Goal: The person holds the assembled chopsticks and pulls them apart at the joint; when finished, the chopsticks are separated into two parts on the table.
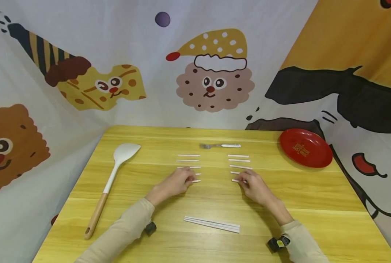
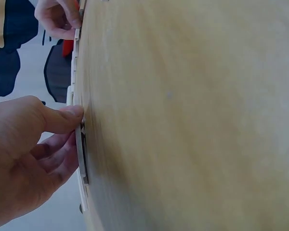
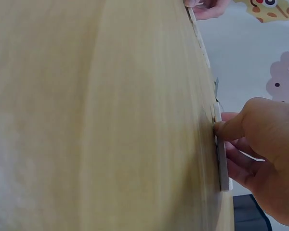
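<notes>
Short white sticks lie in two columns on the table, each stick running sideways. My left hand [image 1: 179, 181] is at the near end of the left column, thumb and fingers pinching the nearest stick [image 2: 82, 156] at the tabletop. At the near end of the right column, my right hand [image 1: 255, 185] pinches another stick [image 3: 222, 163] the same way. Beyond the hands, a left-column stick [image 1: 187, 160] and a right-column stick [image 1: 238, 160] lie untouched. Closer to me rests a small bundle of longer white sticks [image 1: 212, 224], side by side.
A fork [image 1: 220, 145] lies behind the columns. The red plate [image 1: 317, 157] sits at the back right of the wooden table [image 1: 169, 244]. Along the left side lies a white spatula [image 1: 111, 179] with a wooden handle. A printed cloth [image 1: 143, 33] hangs behind.
</notes>
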